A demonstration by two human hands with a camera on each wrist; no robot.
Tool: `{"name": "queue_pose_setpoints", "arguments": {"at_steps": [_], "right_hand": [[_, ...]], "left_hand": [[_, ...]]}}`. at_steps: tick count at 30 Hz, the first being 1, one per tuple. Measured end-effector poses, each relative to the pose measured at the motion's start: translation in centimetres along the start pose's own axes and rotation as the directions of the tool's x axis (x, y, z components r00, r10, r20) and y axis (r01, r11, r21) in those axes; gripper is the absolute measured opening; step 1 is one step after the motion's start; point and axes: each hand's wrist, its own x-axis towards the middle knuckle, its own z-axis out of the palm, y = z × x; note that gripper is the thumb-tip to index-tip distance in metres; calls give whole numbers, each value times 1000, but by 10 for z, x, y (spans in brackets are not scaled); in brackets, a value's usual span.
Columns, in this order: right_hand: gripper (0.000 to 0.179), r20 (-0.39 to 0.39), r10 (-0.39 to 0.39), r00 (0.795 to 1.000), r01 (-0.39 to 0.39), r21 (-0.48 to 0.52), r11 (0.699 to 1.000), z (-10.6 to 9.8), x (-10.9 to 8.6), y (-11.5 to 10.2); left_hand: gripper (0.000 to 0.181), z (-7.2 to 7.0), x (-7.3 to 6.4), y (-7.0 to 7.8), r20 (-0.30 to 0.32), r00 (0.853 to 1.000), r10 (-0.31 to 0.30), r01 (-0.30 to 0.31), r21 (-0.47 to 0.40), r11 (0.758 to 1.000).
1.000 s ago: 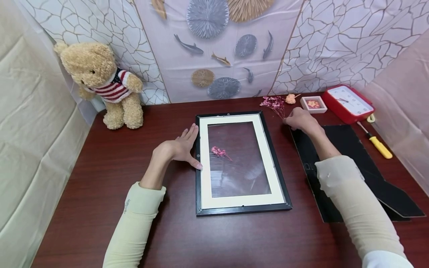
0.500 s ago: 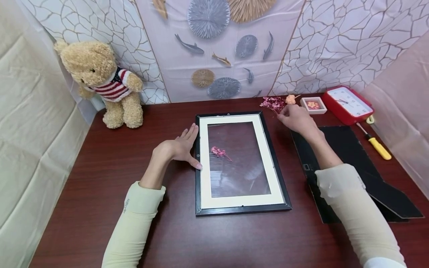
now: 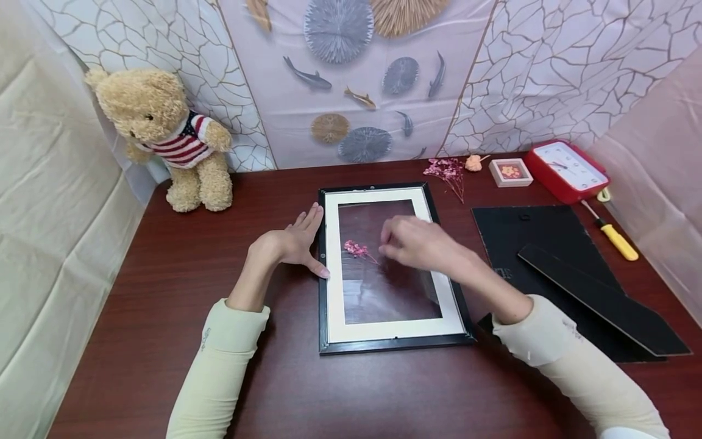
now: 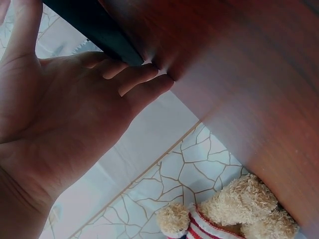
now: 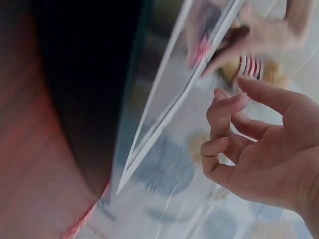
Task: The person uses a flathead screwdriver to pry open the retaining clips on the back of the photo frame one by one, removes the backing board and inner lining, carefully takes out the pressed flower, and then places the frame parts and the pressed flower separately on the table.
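Observation:
A black picture frame (image 3: 396, 347) with a cream mat (image 3: 336, 305) and a clear pane lies on the table. Inside the mat's opening rests a small pink flower sprig (image 3: 358, 249), also in the right wrist view. My left hand (image 3: 293, 244) rests at the frame's left edge, fingers spread and thumb on the edge; in the left wrist view its palm (image 4: 70, 109) shows. Over the pane, to the right of the sprig, hovers my right hand (image 3: 417, 244). Its fingers (image 5: 224, 119) are loosely bent, with a gap to the thumb and nothing visible between them.
Behind the frame lie a pink dried flower bunch (image 3: 446, 171) and a peach flower (image 3: 475, 163). A small white box (image 3: 511, 172), red clock (image 3: 567, 171), yellow screwdriver (image 3: 620, 241) and black backing board (image 3: 526, 225) are on the right. A teddy bear (image 3: 181, 140) stands back left.
My right hand has moved from the dried flower bunch leftward and nearer, over the pane. The bunch's stems and the backing board now show uncovered. My left hand has stayed put.

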Motion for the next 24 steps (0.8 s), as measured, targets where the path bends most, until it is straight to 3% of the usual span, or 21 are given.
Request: {"name": "queue_pose_setpoints", "arguments": {"at_steps": [4, 14, 24], "right_hand": [[8, 18, -50, 999, 51, -77, 996, 15, -1, -11], [21, 32, -32, 999, 37, -152, 988, 29, 1, -14], [18, -40, -115, 993, 106, -182, 978, 37, 1, -12]], "left_hand": [[142, -1, -2, 1, -3, 1000, 2, -2, -1, 1000], [141, -2, -5, 3, 8, 1000, 5, -5, -13, 1000], [141, -1, -2, 0, 1, 1000, 5, -5, -9, 1000]]}}
